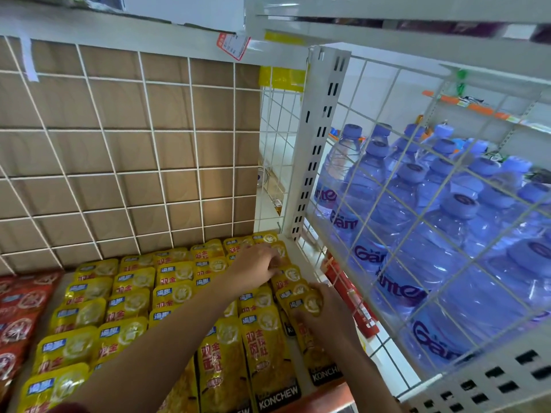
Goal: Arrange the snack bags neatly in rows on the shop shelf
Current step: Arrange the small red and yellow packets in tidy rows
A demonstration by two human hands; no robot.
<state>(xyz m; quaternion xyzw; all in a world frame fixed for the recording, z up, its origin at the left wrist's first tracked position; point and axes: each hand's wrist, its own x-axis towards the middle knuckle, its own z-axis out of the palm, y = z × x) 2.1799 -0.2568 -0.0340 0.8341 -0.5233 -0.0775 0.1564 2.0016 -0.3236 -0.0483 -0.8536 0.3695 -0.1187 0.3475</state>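
Yellow snack bags lie in overlapping rows on the white shelf, filling most of it. My left hand reaches across to the rightmost row near the back and pinches the top edge of a yellow bag there. My right hand grips another yellow bag in the same row, closer to me, with fingers curled round its side. Both forearms cross over the front bags and hide parts of them.
Red snack bags lie in rows at the left. A wire grid backed by brown cardboard closes the back. A white slotted post and wire mesh side bound the right, with blue water bottles behind them.
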